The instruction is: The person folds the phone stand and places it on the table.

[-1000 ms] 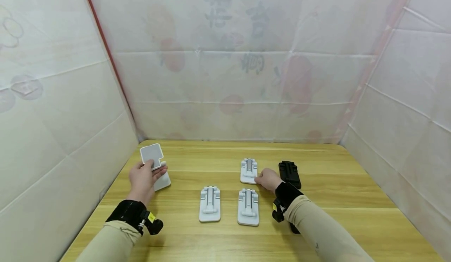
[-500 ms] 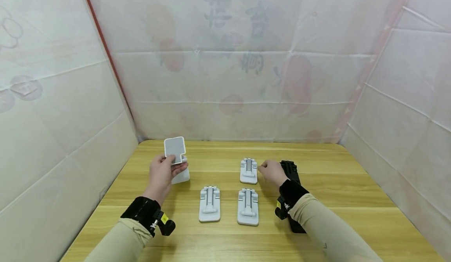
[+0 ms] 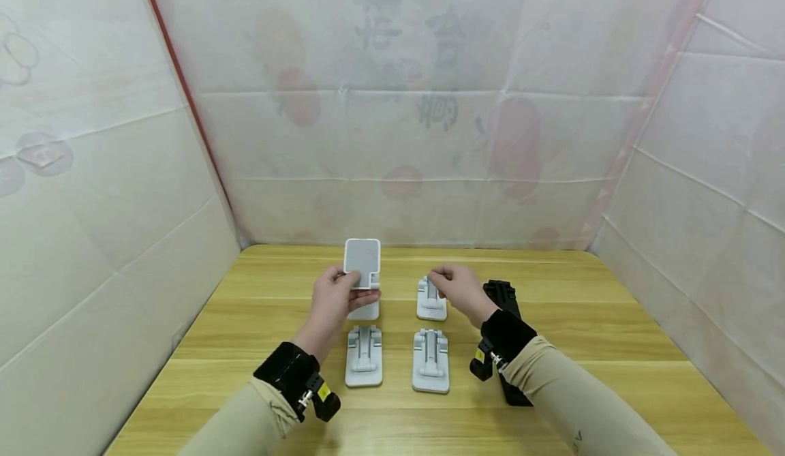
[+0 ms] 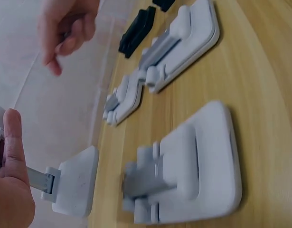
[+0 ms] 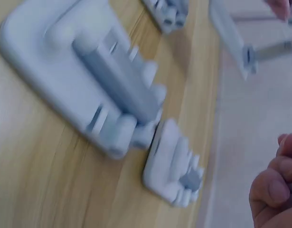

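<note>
My left hand [image 3: 351, 291] grips an unfolded white phone stand [image 3: 362, 260] by its hinged arm, its upper plate upright and its base [image 3: 366, 312] low over the wooden table [image 3: 613, 347]. In the left wrist view my thumb [image 4: 13, 142] is beside that base [image 4: 77, 183]. My right hand [image 3: 438, 281] hovers with loosely curled fingers over the far folded white stand [image 3: 431, 304] and holds nothing. Two more folded white stands [image 3: 364, 356] [image 3: 431, 362] lie flat nearer to me. A black folded stand [image 3: 505, 294] lies behind my right wrist.
Another black piece [image 3: 514, 393] shows under my right forearm. White sheet walls [image 3: 122, 190] close in the table on the left, back and right. In the right wrist view a folded stand [image 5: 89, 80] lies close below, with a second one [image 5: 176, 166] beyond it.
My left hand has carried the unfolded stand from the table's left side to the middle. My right hand has lifted off the far white stand and shifted slightly left.
</note>
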Available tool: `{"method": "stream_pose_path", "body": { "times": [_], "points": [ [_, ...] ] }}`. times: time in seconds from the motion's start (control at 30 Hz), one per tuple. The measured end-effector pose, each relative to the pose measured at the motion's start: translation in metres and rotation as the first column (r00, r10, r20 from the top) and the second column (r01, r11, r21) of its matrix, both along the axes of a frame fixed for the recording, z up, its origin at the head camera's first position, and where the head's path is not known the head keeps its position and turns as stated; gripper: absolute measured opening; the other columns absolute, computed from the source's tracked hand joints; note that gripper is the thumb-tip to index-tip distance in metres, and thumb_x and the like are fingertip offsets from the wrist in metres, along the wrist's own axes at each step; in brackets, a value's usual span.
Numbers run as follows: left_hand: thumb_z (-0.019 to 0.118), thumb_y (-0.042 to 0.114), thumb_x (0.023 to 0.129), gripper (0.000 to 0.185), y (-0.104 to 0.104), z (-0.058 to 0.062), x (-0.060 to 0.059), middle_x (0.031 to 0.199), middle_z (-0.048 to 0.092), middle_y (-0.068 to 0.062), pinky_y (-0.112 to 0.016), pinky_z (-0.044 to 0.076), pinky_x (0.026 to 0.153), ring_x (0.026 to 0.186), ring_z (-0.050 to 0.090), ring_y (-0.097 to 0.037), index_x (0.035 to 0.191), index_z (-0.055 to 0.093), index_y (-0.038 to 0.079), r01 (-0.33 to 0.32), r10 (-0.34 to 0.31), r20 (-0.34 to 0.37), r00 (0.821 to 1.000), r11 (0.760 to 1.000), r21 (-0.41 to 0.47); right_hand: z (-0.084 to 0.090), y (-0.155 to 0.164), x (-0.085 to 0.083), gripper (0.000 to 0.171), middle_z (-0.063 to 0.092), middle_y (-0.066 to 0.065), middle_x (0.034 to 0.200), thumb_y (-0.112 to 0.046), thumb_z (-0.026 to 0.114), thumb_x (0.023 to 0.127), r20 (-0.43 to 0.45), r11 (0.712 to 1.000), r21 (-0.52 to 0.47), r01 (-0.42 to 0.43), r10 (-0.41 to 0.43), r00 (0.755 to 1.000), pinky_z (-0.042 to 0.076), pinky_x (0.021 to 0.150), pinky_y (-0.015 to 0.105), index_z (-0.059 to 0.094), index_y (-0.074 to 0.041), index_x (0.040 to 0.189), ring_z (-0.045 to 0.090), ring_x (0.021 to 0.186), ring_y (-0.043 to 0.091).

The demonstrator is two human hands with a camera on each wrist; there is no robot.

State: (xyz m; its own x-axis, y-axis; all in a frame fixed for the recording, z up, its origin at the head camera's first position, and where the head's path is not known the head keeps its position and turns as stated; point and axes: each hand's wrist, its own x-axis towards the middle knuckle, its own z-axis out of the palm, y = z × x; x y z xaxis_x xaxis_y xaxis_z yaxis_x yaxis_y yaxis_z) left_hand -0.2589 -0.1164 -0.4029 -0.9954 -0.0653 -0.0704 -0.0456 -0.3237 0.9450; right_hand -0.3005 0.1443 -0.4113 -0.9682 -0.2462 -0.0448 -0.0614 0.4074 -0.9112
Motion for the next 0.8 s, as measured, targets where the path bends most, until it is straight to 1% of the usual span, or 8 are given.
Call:
{"method": "stream_pose_path", "body": {
  "times": [0.1,0.13,0.27,0.33,0.4,0.53,0.7,0.8],
  "points": [
    [0.051,0.01,0.105,0.03,0.013,-0.001,0.002,0.119,0.066,-0.033,-0.039,0.065,0.082,0.082,0.076,-0.028,0.13,0.049,-0.006,0.036,-0.036,-0.011,0.999,0.999,-0.019,0.006,-0.01,0.005,0.029,0.058,0.014,0.095,-0.031,0.053,0.109,-0.003,0.998,-0.037,-0.056,0.056,0.998,0.037,0.068,0.039,0.063,-0.015,0.131,0.044,0.08,0.025],
    [0.051,0.01,0.104,0.029,0.017,-0.001,0.003,0.117,0.067,-0.033,-0.039,0.065,0.082,0.082,0.076,-0.028,0.129,0.05,-0.006,0.049,-0.049,-0.014,0.999,0.998,-0.025,0.008,-0.013,0.007,0.03,0.057,0.011,0.092,-0.032,0.053,0.108,-0.004,0.996,-0.047,-0.076,0.076,0.997,0.037,0.067,0.039,0.063,-0.015,0.131,0.042,0.078,0.021],
    [0.052,0.011,0.104,0.029,0.028,-0.003,0.007,0.117,0.068,-0.03,-0.038,0.065,0.082,0.083,0.077,-0.027,0.128,0.05,-0.005,0.104,-0.105,-0.024,0.994,0.993,-0.05,0.016,-0.024,0.012,0.036,0.057,0.009,0.09,-0.035,0.055,0.107,0.011,0.987,-0.073,-0.146,0.147,0.989,0.036,0.065,0.036,0.061,-0.013,0.135,0.04,0.073,0.019],
    [0.053,0.011,0.104,0.03,0.032,-0.004,0.008,0.118,0.068,-0.03,-0.037,0.065,0.081,0.084,0.077,-0.026,0.129,0.05,-0.005,0.126,-0.127,-0.028,0.991,0.99,-0.059,0.019,-0.028,0.014,0.034,0.056,0.008,0.088,-0.035,0.056,0.106,0.022,0.982,-0.082,-0.167,0.17,0.985,0.035,0.063,0.034,0.063,-0.013,0.131,0.039,0.07,0.019],
    [0.053,0.011,0.104,0.031,0.035,-0.004,0.009,0.121,0.067,-0.03,-0.036,0.065,0.081,0.084,0.077,-0.026,0.131,0.05,-0.004,0.144,-0.146,-0.031,0.989,0.987,-0.07,0.02,-0.03,0.014,0.031,0.055,0.008,0.085,-0.034,0.058,0.105,0.023,0.978,-0.093,-0.184,0.187,0.982,0.035,0.061,0.032,0.064,-0.009,0.123,0.038,0.067,0.019],
    [0.053,0.01,0.103,0.032,0.038,-0.005,0.01,0.125,0.065,-0.03,-0.037,0.065,0.081,0.086,0.077,-0.026,0.133,0.051,-0.003,0.173,-0.178,-0.041,0.983,0.981,-0.092,0.02,-0.031,0.015,0.024,0.051,0.007,0.083,-0.029,0.059,0.105,0.037,0.976,-0.111,-0.186,0.191,0.981,0.033,0.06,0.031,0.06,-0.005,0.109,0.034,0.066,0.02],
    [0.054,0.007,0.102,0.031,0.038,-0.006,0.01,0.119,0.069,-0.024,-0.038,0.065,0.081,0.086,0.076,-0.027,0.131,0.051,-0.002,0.194,-0.202,-0.053,0.978,0.972,-0.132,0.019,-0.027,0.013,0.022,0.05,0.007,0.085,-0.026,0.062,0.104,0.059,0.978,-0.122,-0.171,0.179,0.982,0.031,0.061,0.032,0.057,-0.005,0.108,0.033,0.068,0.019],
    [0.054,0.003,0.101,0.031,0.037,-0.008,0.01,0.117,0.069,-0.022,-0.039,0.065,0.082,0.087,0.076,-0.027,0.131,0.05,-0.002,0.221,-0.232,-0.063,0.971,0.965,-0.144,0.019,-0.024,0.013,0.019,0.049,0.006,0.083,-0.023,0.062,0.104,0.076,0.974,-0.135,-0.182,0.193,0.978,0.031,0.061,0.032,0.055,-0.005,0.105,0.033,0.067,0.019]
  ]
}}
